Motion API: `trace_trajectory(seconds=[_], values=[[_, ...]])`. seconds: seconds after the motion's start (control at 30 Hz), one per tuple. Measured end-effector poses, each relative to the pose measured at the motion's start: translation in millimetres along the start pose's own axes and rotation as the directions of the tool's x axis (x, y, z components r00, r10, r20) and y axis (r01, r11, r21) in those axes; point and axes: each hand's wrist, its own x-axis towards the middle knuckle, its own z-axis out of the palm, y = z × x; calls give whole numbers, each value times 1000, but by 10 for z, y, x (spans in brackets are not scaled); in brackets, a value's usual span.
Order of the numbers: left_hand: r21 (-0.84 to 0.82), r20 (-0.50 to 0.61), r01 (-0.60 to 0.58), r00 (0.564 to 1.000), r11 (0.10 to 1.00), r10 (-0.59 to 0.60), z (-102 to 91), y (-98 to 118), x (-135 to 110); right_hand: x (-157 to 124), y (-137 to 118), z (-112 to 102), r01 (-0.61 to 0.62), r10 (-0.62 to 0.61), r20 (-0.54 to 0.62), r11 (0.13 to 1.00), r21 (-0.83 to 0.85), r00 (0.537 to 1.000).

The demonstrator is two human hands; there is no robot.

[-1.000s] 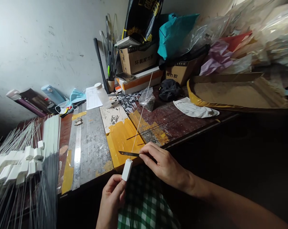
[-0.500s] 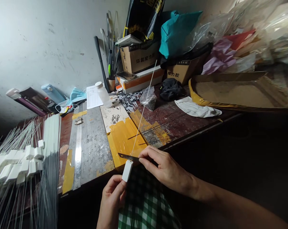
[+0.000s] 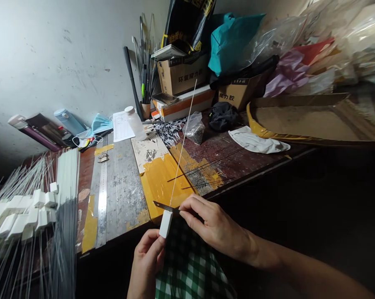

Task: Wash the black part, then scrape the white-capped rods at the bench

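My left hand [image 3: 148,251] is closed on the lower end of a small white block [image 3: 165,224], held upright just off the table's front edge. From the block's top rises a long thin pale rod [image 3: 183,145], leaning to the right. Between thumb and fingers my right hand [image 3: 206,220] pinches a narrow dark blade [image 3: 163,205] with a slanted tip. The blade lies crosswise at the rod's base, close above the block's top; whether it touches the block I cannot make out.
At the left lie many white blocks on thin rods [image 3: 28,211]. A steel ruler [image 3: 103,187] rests on the grey board. Behind are a white-capped bottle [image 3: 135,123], a clear bag [image 3: 194,129] and cardboard boxes [image 3: 183,77]. A shallow cardboard tray [image 3: 302,116] stands at the right.
My right hand and the blade have shifted slightly down and left. The rod's upper end has swung a little to the left. My left hand stays nearly in place with the block.
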Motion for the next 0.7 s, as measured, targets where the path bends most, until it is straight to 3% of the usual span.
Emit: trace_trajectory(seconds=[0.17, 0.33, 0.47, 0.57, 0.7], values=[[-15, 20, -20, 1000, 1000, 20, -28, -36, 37, -28, 42, 88, 173, -182, -45, 972, -157, 982], [-109, 87, -1, 996, 994, 10, -29, -62, 80, -83, 106, 146, 351, -402, -93, 873, -338, 911], [-144, 121, 6, 993, 990, 11, -20, -60, 80, -148, 139, 57, 437, -494, -91, 829, -349, 865], [-108, 108, -32, 993, 994, 43, -37, -47, 74, -134, 180, -102, 384, -465, -169, 850, -361, 869], [-22, 88, -108, 990, 994, 110, -107, -31, 79, 120, 379, -406, 97, -213, -300, 929, -358, 930]])
